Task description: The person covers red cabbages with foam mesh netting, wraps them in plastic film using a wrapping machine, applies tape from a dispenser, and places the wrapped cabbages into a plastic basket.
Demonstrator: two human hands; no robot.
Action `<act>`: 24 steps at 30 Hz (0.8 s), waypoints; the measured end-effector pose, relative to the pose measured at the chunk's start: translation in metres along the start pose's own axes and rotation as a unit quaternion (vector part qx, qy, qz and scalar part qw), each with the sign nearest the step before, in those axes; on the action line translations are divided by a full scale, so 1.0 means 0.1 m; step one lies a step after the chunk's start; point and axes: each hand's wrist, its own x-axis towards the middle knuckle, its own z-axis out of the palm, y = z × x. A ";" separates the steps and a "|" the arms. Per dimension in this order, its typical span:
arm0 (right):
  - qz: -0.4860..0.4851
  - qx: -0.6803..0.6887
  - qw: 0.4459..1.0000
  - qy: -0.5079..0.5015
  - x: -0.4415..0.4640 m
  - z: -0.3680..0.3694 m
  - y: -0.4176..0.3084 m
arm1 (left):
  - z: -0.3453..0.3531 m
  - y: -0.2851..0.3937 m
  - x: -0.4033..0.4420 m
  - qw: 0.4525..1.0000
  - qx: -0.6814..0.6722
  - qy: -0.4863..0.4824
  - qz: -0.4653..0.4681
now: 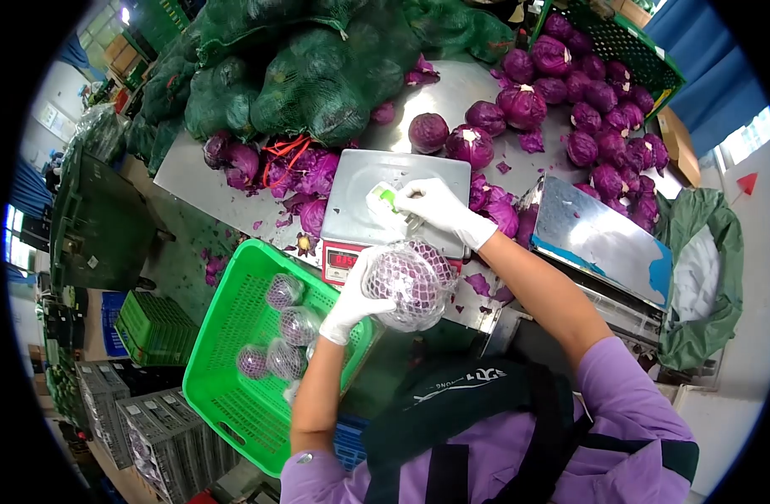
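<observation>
My left hand, in a white glove, is closed around the side of a red cabbage in white netting and clear wrap, held in front of the scale. Another netted cabbage surface shows just behind it; whether it is a separate head I cannot tell. My right hand, also gloved, is above the scale's metal plate, its fingertips pinched at a small white-and-green label. Below the plate, the scale's red display is partly covered by the cabbage and my left hand.
A green crate with several netted cabbages stands at the lower left. Loose red cabbages spill from another green crate at the upper right. Full green mesh sacks lie at the back. A metal box stands right.
</observation>
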 end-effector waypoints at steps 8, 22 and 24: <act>0.014 0.017 0.999 0.042 0.32 0.05 -0.10 | 0.01 -0.19 -0.10 1.000 -0.020 0.017 -0.013; -0.004 -0.023 1.000 0.008 0.17 -0.08 -0.07 | 0.05 -0.11 -0.14 0.998 -0.047 0.026 -0.017; 0.000 -0.009 1.000 0.010 0.17 -0.09 -0.04 | 0.04 -0.08 -0.13 0.998 -0.053 0.022 -0.010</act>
